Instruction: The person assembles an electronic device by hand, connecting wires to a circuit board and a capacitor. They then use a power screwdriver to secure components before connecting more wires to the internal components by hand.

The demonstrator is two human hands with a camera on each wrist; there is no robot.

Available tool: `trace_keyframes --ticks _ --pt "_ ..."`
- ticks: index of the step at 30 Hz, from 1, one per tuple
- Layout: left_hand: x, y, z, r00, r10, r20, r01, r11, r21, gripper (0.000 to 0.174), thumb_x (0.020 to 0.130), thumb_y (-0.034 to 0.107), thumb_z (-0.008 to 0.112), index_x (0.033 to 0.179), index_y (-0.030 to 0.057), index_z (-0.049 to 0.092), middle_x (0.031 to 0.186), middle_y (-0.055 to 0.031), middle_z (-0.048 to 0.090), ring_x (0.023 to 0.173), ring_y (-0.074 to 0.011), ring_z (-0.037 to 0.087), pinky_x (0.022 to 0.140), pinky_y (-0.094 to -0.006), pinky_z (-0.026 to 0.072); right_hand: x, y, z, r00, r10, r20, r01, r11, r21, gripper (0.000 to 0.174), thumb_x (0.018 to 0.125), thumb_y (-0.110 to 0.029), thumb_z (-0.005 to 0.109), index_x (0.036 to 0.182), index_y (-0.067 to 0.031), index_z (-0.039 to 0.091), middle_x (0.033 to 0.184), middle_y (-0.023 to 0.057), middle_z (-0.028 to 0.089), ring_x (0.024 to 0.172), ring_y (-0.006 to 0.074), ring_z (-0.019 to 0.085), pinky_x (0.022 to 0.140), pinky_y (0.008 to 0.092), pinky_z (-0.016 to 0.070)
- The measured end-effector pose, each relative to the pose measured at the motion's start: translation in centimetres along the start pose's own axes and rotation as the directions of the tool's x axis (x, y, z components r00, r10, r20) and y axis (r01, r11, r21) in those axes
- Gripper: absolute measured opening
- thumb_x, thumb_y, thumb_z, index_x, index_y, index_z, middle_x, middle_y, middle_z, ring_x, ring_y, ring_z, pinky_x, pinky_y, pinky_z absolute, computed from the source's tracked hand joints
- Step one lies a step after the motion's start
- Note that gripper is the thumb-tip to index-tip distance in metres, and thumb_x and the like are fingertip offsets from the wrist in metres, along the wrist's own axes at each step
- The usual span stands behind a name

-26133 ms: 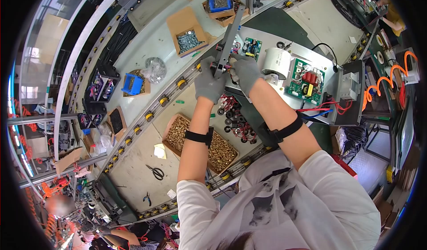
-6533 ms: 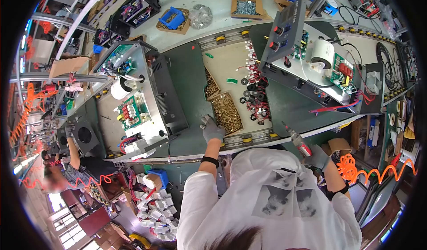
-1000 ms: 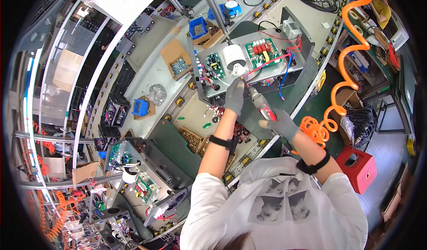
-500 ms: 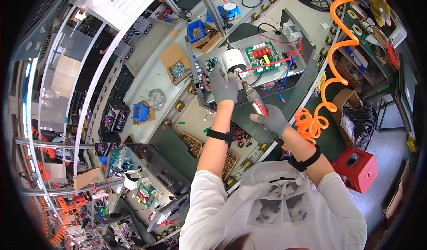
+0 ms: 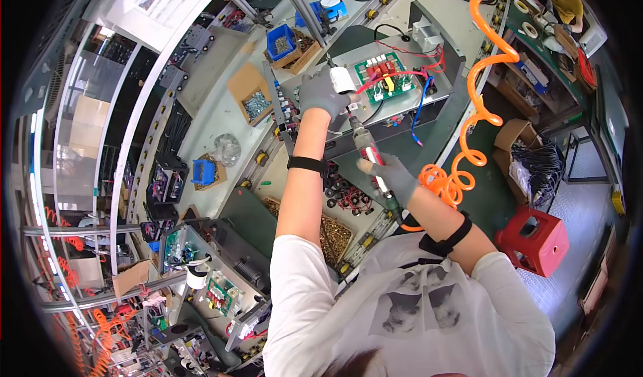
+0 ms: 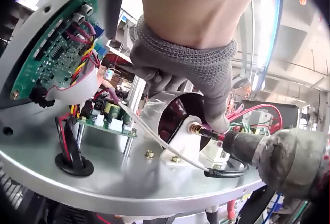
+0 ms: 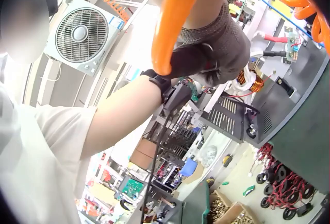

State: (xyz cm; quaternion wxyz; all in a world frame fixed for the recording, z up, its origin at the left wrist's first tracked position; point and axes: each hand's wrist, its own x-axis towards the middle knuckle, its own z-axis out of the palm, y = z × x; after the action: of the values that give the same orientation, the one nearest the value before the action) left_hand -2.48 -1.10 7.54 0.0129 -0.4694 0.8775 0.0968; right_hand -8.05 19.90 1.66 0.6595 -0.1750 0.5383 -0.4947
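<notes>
In the head view, the gloved left hand (image 5: 320,94) grips the white cylinder (image 5: 342,80) on the metal chassis (image 5: 439,97). The left wrist view shows that hand (image 6: 188,64) over the cylinder (image 6: 154,112), a fingertip beside the driver's tip, which meets a fastener at the white bracket (image 6: 184,144). The right hand (image 5: 396,177) holds the power screwdriver (image 5: 365,146), its bit pointing at the cylinder's end. A green circuit board (image 5: 385,77) lies beside the cylinder. In the right wrist view the right hand (image 7: 221,54) has curled fingers; the tool is mostly hidden.
A coiled orange hose (image 5: 479,102) hangs right of the arms. Below the chassis lie black rings with red wires (image 5: 348,193) and a box of brass parts (image 5: 335,236). A second chassis (image 5: 234,266) stands at lower left; a red stool (image 5: 536,243) is at right.
The left hand has moved from beside the cylinder's bracket up onto the cylinder. The screwdriver's tip has come from below the chassis edge to the cylinder's end. The head view has shifted slightly.
</notes>
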Motion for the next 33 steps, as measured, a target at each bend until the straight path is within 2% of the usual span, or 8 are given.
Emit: trace_keyframes --ticks 9,12,21,23,25,27,31,33 --pt "0.8 -0.7 0.2 0.999 0.021 0.039 -0.023 0.999 0.036 0.094 0.052 0.063 0.072 0.123 0.0058 0.049 0.116 -0.014 0.058 0.108 -0.0324 0.049 0.09 -0.0356 0.0446 0.5 -1.1 1.4 0.993 0.114 -0.011 -0.114 0.993 0.029 0.042 0.078 -0.038 0.071 0.093 -0.0045 0.052 0.062 0.0017 0.052 0.046 0.0107 0.051 0.038 0.025 0.0422" --pt "0.6 -0.7 0.4 1.0 -0.007 -0.015 0.007 0.999 0.038 0.084 0.051 0.062 0.071 0.119 0.0146 0.054 0.114 -0.0099 0.06 0.104 -0.0354 0.053 0.092 -0.0384 0.0408 0.5 -1.5 1.7 0.991 0.13 -0.035 -0.129 0.991 0.04 0.041 0.079 -0.038 0.07 0.092 -0.004 0.053 0.061 0.0018 0.051 0.045 0.011 0.051 0.039 0.0258 0.0427" --pt "-0.4 -1.3 2.6 0.996 -0.027 -0.089 0.023 0.999 -0.046 0.08 0.066 0.053 0.069 0.125 0.0038 0.048 0.115 -0.0172 0.058 0.104 -0.0308 0.052 0.092 -0.0339 0.0421 1.2 -0.4 2.1 0.997 0.043 -0.059 -0.042 0.999 0.011 0.036 0.074 -0.031 0.074 0.088 -0.0051 0.054 0.059 0.0014 0.052 0.046 0.0107 0.05 0.039 0.0259 0.0384" --pt "-1.9 -2.6 6.1 0.862 -0.16 -0.481 -0.197 0.768 -0.61 0.052 0.082 0.025 0.059 0.126 0.0003 0.048 0.116 -0.0165 0.057 0.101 -0.025 0.054 0.092 -0.0322 0.0415 0.5 -0.4 1.5 0.998 0.029 -0.057 -0.034 0.997 -0.074 0.037 0.073 -0.03 0.074 0.091 -0.0048 0.054 0.062 0.0021 0.052 0.046 0.0107 0.049 0.04 0.0255 0.0387" --pt "-5.0 -1.6 8.8 0.876 -0.417 -0.244 -0.154 0.238 -0.959 0.039 0.087 0.002 0.044 0.125 -0.0013 0.048 0.119 -0.0154 0.057 0.1 -0.0164 0.056 0.089 -0.0272 0.042 -0.4 1.0 0.5 0.998 0.021 -0.056 -0.029 0.988 -0.149 0.039 0.071 -0.029 0.075 0.093 -0.0045 0.054 0.064 0.0028 0.053 0.047 0.0106 0.049 0.041 0.0251 0.0389" --pt "-9.7 0.0 7.3 0.899 -0.417 0.131 0.125 -0.042 -0.991 0.038 0.088 -0.005 0.038 0.124 -0.0013 0.049 0.116 -0.0127 0.057 0.102 -0.0121 0.056 0.084 -0.0219 0.0436 -0.9 3.9 -1.1 0.997 -0.075 -0.021 0.066 0.951 -0.303 0.052 0.068 -0.03 0.076 0.106 -0.003 0.054 0.071 0.0041 0.054 0.05 0.0114 0.049 0.045 0.0263 0.0415" --pt "-15.2 0.7 13.0 0.888 -0.449 0.099 0.017 -0.182 -0.983 0.038 0.087 -0.007 0.044 0.124 0.0003 0.045 0.105 -0.0122 0.058 0.095 -0.0185 0.06 0.08 -0.024 0.0494 -5.9 1.1 -4.1 0.994 0.057 0.098 -0.013 0.917 -0.398 0.064 0.066 -0.03 0.077 0.118 -0.0046 0.051 0.079 0.0049 0.056 0.058 0.0128 0.052 0.052 0.0279 0.0442" --pt "-17.0 0.9 13.6 0.854 -0.507 0.115 -0.008 -0.233 -0.972 0.04 0.087 -0.007 0.048 0.125 0.0012 0.042 0.102 -0.0122 0.057 0.094 -0.0215 0.06 0.081 -0.0263 0.0508 -7.7 -0.4 -5.5 0.982 0.186 -0.027 -0.162 0.767 -0.62 0.068 0.065 -0.029 0.078 0.122 -0.0063 0.05 0.082 0.0062 0.057 0.065 0.0133 0.054 0.057 0.0285 0.0451"
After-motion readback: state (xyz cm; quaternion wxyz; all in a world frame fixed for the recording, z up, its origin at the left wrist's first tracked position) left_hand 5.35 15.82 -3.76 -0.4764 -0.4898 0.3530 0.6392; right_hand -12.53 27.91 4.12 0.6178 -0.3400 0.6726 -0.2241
